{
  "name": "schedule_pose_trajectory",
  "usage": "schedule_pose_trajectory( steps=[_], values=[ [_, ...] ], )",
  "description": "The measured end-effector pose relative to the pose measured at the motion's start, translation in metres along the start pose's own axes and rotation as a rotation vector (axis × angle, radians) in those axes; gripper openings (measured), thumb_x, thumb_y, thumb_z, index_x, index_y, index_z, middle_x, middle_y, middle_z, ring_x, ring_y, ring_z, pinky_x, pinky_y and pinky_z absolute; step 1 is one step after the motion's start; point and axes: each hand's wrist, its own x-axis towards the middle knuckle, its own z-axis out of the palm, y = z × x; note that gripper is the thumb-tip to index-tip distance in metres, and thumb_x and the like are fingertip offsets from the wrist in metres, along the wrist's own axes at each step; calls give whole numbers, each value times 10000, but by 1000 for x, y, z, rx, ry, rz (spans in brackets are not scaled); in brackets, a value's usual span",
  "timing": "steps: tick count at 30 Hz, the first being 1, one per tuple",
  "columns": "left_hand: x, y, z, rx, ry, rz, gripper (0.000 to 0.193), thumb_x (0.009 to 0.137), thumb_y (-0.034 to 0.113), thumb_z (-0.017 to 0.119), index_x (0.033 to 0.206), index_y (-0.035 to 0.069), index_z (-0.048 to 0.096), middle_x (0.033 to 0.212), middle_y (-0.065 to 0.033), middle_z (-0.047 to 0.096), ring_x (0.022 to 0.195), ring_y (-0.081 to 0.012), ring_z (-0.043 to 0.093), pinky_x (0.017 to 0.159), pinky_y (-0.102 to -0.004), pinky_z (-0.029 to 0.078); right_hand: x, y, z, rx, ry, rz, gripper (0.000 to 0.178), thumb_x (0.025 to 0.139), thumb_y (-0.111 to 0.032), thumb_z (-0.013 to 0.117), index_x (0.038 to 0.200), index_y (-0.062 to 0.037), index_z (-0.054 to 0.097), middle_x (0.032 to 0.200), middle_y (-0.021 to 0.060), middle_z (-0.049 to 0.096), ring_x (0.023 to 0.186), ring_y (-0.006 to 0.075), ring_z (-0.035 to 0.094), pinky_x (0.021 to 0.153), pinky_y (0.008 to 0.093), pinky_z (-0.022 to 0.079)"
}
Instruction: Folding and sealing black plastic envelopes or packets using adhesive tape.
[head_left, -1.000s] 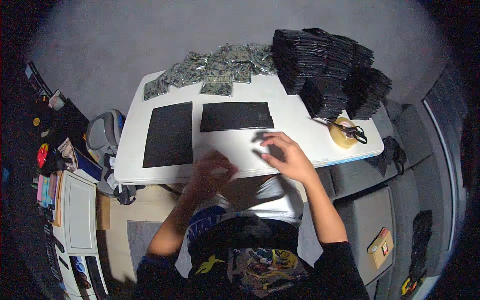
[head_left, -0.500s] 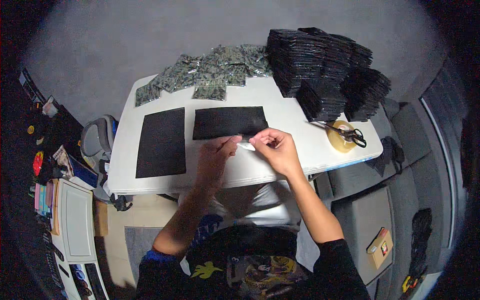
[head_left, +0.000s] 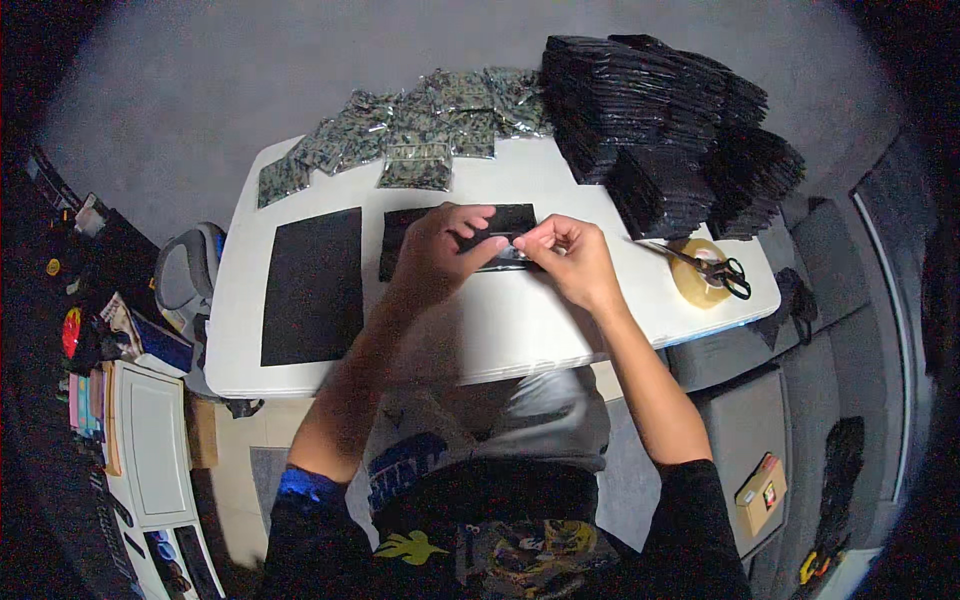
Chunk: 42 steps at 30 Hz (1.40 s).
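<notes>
A flat black plastic packet (head_left: 512, 217) lies on the white table in front of me, partly hidden by my hands. My left hand (head_left: 440, 255) is over its left part, fingers apart and thumb stretched toward my other hand. Thumb and index finger of my right hand (head_left: 575, 262) are pinched at the packet's near edge on a small clear, shiny strip of film (head_left: 507, 250). The strip's far end is hard to make out. Left of the packet lies a larger black sheet (head_left: 312, 287), flat and untouched.
Camouflage-patterned packets in clear film (head_left: 415, 165) lie along the table's far edge. Tall stacks of black plastic packets (head_left: 640, 105) fill the far right. Black-handled scissors (head_left: 735, 277) rest on a roll of clear tape (head_left: 697, 285) at right. A grey sofa (head_left: 730, 345) stands beyond.
Both hands have moved up over the packet. My left hand has gone from a pinch to spread fingers, while my right hand keeps its pinch. The view has shifted slightly.
</notes>
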Motion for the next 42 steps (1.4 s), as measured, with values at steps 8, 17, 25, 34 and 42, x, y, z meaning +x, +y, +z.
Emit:
schedule_pose_trajectory(
  steps=[8, 17, 25, 34, 42],
  values=[
    [40, -31, 13, 156, -140, 118, 229, 838, 226, 863, 885, 26, 762, 838, -118, 749, 755, -208, 721, 728, -337, 562, 26, 20, -5, -51, 41, 61, 84, 940, -71, 768, 917, 9, 756, 822, 15, 750, 715, 58, 638, 674, 232, 518],
    [48, -50, 1, 129, -92, -97, 255, 842, 253, 856, 852, 13, 772, 817, -116, 747, 775, -219, 718, 743, -357, 551, 23, 18, -15, -489, 93, 157, 250, 866, -205, 833, 940, 18, 747, 823, 116, 746, 703, 193, 690, 688, 329, 551],
    [44, -71, 12, 140, -132, 3, 274, 839, 282, 841, 843, 13, 789, 806, -152, 722, 774, -281, 707, 736, -393, 539, -1, 13, 4, -654, -43, -165, 305, 876, -120, 737, 1164, -25, 712, 1323, 207, 631, 1249, 388, 593, 1080, 474, 476],
    [39, -81, 21, 226, -147, -117, 290, 857, 323, 812, 858, 34, 802, 839, -168, 732, 815, -316, 717, 782, -415, 551, -3, 17, 3, -725, -88, -147, 327, 901, -135, 728, 1194, 9, 713, 1317, 224, 644, 1228, 397, 620, 1078, 439, 495],
    [40, -73, 25, 206, -216, -187, 306, 861, 314, 793, 834, 10, 799, 738, -190, 735, 682, -322, 740, 698, -408, 577, -4, 14, 0, -765, -132, -150, 368, 905, -184, 722, 1205, 27, 704, 1292, 243, 655, 1216, 406, 627, 1079, 442, 497]
  ],
)
